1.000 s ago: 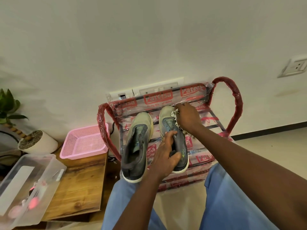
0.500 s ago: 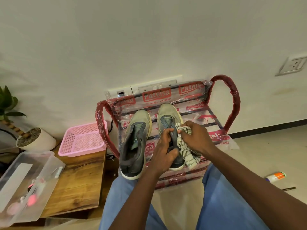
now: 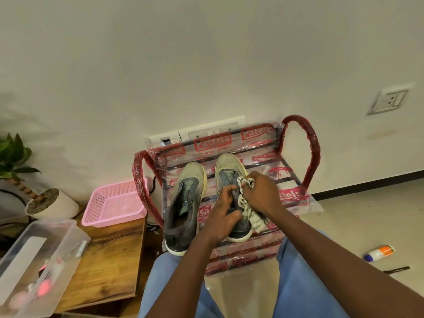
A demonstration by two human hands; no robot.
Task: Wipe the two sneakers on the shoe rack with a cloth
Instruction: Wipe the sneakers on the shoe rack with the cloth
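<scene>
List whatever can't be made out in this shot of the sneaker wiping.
- Middle of the wiped sneaker: head view, covered by left hand, right hand and cloth.
- Contents of the clear box: head view, blurred, cut by the left edge.
- Label of the floor bottle: head view, too small.

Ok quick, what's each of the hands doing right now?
Left hand: grips the right sneaker at its opening.
Right hand: holds the cloth against that sneaker.

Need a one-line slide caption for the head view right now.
Left hand grips one sneaker on the shoe rack while right hand presses a cloth against its side.
</scene>
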